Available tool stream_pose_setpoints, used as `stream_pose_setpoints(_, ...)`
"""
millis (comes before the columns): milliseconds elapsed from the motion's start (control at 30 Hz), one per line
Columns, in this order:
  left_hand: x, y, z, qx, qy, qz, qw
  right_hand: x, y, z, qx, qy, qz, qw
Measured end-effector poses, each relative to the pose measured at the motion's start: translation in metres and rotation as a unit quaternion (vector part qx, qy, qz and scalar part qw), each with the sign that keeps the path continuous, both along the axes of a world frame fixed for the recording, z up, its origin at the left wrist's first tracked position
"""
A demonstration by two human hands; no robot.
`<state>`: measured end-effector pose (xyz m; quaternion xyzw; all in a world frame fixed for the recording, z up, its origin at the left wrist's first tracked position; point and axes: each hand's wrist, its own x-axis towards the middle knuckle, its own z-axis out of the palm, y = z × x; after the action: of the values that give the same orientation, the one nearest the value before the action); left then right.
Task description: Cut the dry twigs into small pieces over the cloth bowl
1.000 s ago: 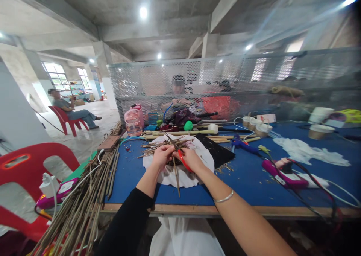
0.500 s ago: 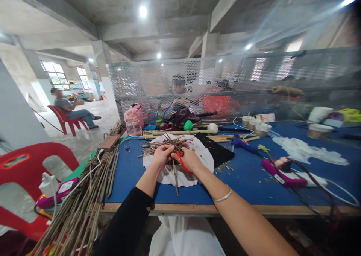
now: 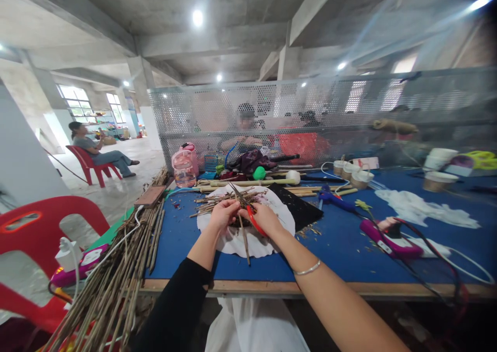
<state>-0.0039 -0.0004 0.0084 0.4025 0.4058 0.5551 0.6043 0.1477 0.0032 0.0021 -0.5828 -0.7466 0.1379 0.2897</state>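
Observation:
My left hand (image 3: 225, 214) is closed on a thin brown twig (image 3: 245, 240), whose lower end slants down toward the table's front edge. Close beside it, my right hand (image 3: 264, 220) grips a pair of scissors (image 3: 254, 220) with red handles, the blades pointing up and to the left. Beneath both hands lies a white round sheet (image 3: 285, 222) with a wavy edge. A heap of short cut twigs (image 3: 209, 203) covers its upper part. My fingertips hide part of the twig and the scissors' pivot.
A long bundle of sticks (image 3: 112, 274) lies along the left side, near a red chair (image 3: 77, 212). A black cloth (image 3: 298, 207), a purple power strip (image 3: 392, 240) with cables and paper cups (image 3: 361, 178) are on the right. A perforated metal screen (image 3: 186, 108) stands behind.
The twig's lower end has shifted slightly down and to the right. The scissors have turned a little, and their blades now show more clearly. Both hands stay nearly in place.

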Motion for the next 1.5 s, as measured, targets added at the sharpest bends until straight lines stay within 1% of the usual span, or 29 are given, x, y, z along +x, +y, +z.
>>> stream_pose_setpoints(100,0.0,0.003,-0.003,0.016,0.011,0.003,1.0,-0.001,-0.004,0.001,-0.003,0.003,0.0,1.0)
stream_pose_setpoints(233,0.001,0.005,-0.007,0.039,0.024,-0.023,0.999,-0.003,-0.005,0.001,0.006,0.024,0.015,1.0)
stream_pose_setpoints(333,0.002,0.005,-0.007,0.041,0.025,-0.031,0.998,-0.004,-0.005,0.0,0.013,0.026,0.01,1.0)
stream_pose_setpoints(467,0.002,0.005,-0.006,0.026,0.017,-0.012,0.999,-0.005,-0.007,0.001,-0.002,-0.001,-0.016,1.0)
stream_pose_setpoints(567,0.0,0.005,-0.005,0.02,0.013,0.001,1.0,-0.007,-0.007,0.001,0.002,-0.005,-0.029,1.0)
stream_pose_setpoints(633,0.0,0.005,-0.005,0.021,0.016,0.005,1.0,-0.007,-0.005,-0.001,0.003,0.007,-0.021,1.0)
stream_pose_setpoints(700,0.0,0.004,-0.005,0.024,0.017,0.004,1.0,-0.007,-0.003,-0.004,0.004,0.03,0.001,1.0)
stream_pose_setpoints(800,0.001,0.004,-0.004,0.03,0.005,-0.011,0.999,-0.005,-0.001,-0.005,0.012,0.056,0.027,0.998)
stream_pose_setpoints(1000,0.0,0.004,-0.004,0.006,-0.046,-0.025,0.999,0.0,-0.002,0.001,0.03,0.016,-0.001,0.999)
stream_pose_setpoints(1067,0.001,0.003,-0.004,0.004,-0.046,-0.03,0.998,0.001,0.0,0.001,0.044,0.014,0.013,0.999)
stream_pose_setpoints(1167,0.001,0.001,-0.004,0.024,-0.038,-0.053,0.998,-0.001,0.002,-0.001,0.065,0.028,0.044,0.997)
stream_pose_setpoints(1267,0.002,0.001,-0.005,0.041,-0.026,-0.073,0.996,-0.002,0.003,-0.003,0.079,0.04,0.041,0.995)
stream_pose_setpoints(1367,0.002,0.004,-0.008,0.034,-0.005,-0.062,0.997,-0.003,0.002,-0.003,0.084,0.038,0.036,0.995)
stream_pose_setpoints(1500,0.003,0.007,-0.012,0.039,0.01,-0.022,0.999,-0.001,0.002,-0.002,0.082,0.025,0.021,0.996)
